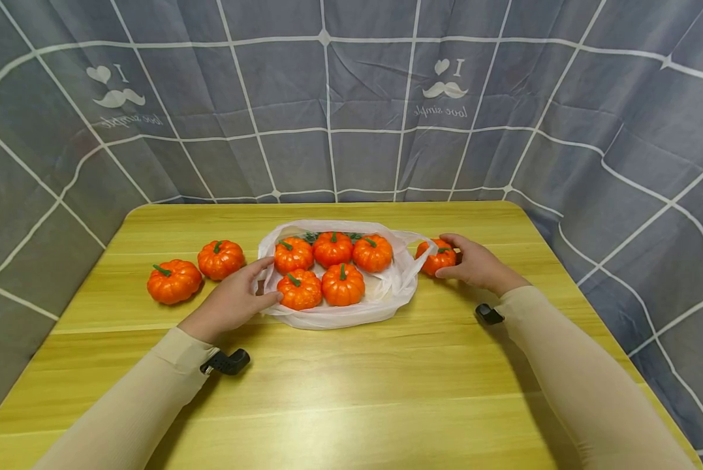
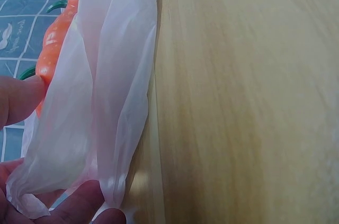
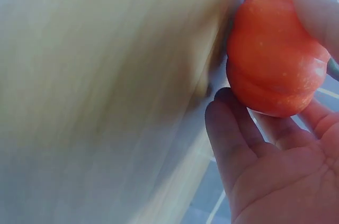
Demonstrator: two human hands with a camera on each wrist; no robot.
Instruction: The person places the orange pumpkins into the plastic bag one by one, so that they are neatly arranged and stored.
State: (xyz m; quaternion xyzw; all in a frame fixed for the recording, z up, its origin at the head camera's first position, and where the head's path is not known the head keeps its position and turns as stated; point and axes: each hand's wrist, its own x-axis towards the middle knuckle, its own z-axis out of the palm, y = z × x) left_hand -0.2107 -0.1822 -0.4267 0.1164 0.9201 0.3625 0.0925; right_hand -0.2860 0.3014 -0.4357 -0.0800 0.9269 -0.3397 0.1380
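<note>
On the wooden table (image 1: 351, 385), just beside the right end of a white plastic bag (image 1: 328, 318), we see an orange pumpkin (image 1: 435, 261) in the right hand (image 1: 474, 262). This hand pinches the pumpkin between its thumb and its bent fingers. The pumpkin is squat, so its long axis lies level, and its short green stalk (image 1: 445, 249) points to the right, toward the hand. A strip of the bag passes partly in front of it; whether its bottom touches the table, we cannot tell.

The left hand (image 1: 234, 300) grips the left end of the bag: the fingers are curled at the plastic, and the thumb touches one pumpkin over the rim.

The bag is open at the top, and its long axis runs from left to right. Inside we count five pumpkins (image 1: 343, 287), three in the back row and two in front; their stalks point upward, several leaning to the left. To the left of the bag stand two loose pumpkins (image 1: 173, 284); the stalk of the outer one points to the left. Behind the table hangs a grey checked curtain (image 1: 374, 91).
</note>
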